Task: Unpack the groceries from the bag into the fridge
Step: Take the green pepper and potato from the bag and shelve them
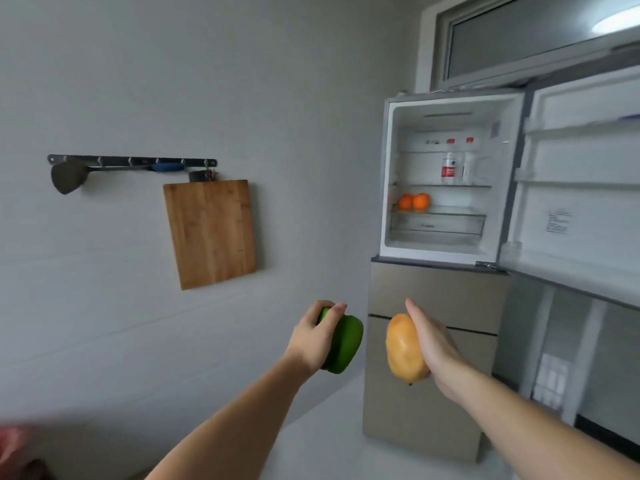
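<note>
My left hand (313, 337) grips a green bell pepper (344, 344), fingers curled over its top. My right hand (433, 344) holds a yellow-orange mango (403, 348) from its right side, fingers wrapped behind it. Both are raised in front of me, below and left of the fridge (446, 247), whose upper compartment stands open. Inside it, two oranges (414, 201) lie on a glass shelf and a bottle with a red label (449, 169) stands one shelf higher. The bag is hidden, apart from a red blur at the lower left edge.
The fridge door (581, 188) is swung open to the right, with door shelves. Beige lower drawers (433, 341) are closed. On the left wall hang a wooden cutting board (211, 233) and a spatula (69, 176) on a hook rail (131, 161). A window (519, 39) sits above the fridge.
</note>
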Available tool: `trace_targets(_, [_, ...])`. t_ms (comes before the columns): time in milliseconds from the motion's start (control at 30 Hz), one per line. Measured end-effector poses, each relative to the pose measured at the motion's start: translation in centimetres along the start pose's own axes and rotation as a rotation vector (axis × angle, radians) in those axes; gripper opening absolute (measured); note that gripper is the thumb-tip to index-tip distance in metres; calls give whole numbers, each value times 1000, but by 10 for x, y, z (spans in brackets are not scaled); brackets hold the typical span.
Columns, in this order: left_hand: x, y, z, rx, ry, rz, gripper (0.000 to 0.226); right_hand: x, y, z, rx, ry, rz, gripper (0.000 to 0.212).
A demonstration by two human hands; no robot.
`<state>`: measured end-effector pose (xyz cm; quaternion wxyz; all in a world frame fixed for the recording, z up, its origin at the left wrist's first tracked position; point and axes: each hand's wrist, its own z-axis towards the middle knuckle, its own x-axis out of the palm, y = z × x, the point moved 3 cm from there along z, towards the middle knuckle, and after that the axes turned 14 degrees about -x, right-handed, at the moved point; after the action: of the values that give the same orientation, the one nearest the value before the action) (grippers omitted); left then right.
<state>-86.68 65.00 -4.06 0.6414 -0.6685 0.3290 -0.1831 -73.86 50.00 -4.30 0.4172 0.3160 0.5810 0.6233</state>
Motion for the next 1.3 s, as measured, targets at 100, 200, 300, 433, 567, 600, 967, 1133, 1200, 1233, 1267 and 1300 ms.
trace_targets(100, [34, -6, 11, -60, 76, -52, 20, -30, -13, 13, 107, -115, 142, 44])
trace_targets(200, [53, -14, 22, -76, 131, -75, 19, -48, -17, 22, 113, -160, 167, 37])
trace_targets(300, [60, -23, 41, -69, 188, -125, 16, -56, -9, 33, 83, -199, 194, 25])
trace_targets(433, [57, -30, 68, -44, 283, -180, 33, -55, 0, 46, 34, -283, 169, 22])
trace_targets(567, [41, -42, 93, 45, 330, -163, 46, -36, 16, 56, -42, -321, 67, 42])
trace_targets(600, [35, -45, 100, 57, 348, -159, 42, -28, 20, 59, -55, -327, 44, 46])
trace_targets(967, [14, -52, 174, 36, 382, -241, 43, 25, 31, 105, -58, -370, 98, 49])
trace_targets(1133, [37, -51, 208, -45, 380, -277, 29, 16, 20, 140, -57, -383, 68, 37])
trace_targets(1200, [50, -50, 225, -36, 375, -237, 25, 11, 13, 159, -45, -384, 66, 38])
trace_targets(1233, [56, -50, 235, -32, 373, -213, 23, 8, 10, 171, -37, -383, 73, 41])
trace_targets(1267, [63, -51, 245, -29, 372, -191, 22, 5, 7, 184, -31, -383, 80, 46])
trace_targets(1300, [70, -54, 255, -26, 374, -178, 21, 2, 6, 198, -29, -385, 86, 53])
